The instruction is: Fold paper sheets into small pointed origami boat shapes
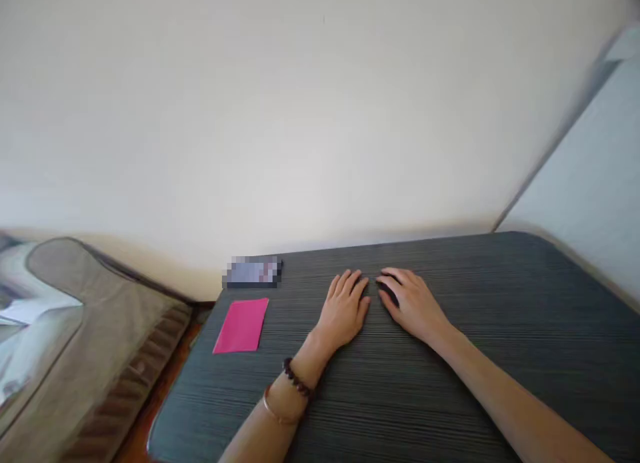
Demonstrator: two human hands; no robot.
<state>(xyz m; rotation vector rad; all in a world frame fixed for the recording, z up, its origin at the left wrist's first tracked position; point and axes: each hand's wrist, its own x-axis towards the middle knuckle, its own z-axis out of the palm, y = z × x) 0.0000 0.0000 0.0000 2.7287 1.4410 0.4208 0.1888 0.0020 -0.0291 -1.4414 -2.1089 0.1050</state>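
My left hand [343,309] lies palm down on the dark wood-grain table [400,403], its fingers stretched out and holding nothing. A beaded bracelet [296,377] and a thin bangle [275,413] circle that wrist. Just to the right, my right hand [413,301] rests on the tabletop with its fingers apart and slightly bent, also with nothing in it. A small gap separates the two hands. Left of my left hand is a square of pink paper [241,325], flat on the table and touched by neither hand.
Near the table's back left corner lies a flat, dark-edged rectangular object [253,272], blurred by pixelation. A pale wall [300,129] stands behind the table, with another light surface [590,163] on the right. Beyond the left edge is a brown cloth-covered piece of furniture [100,329].
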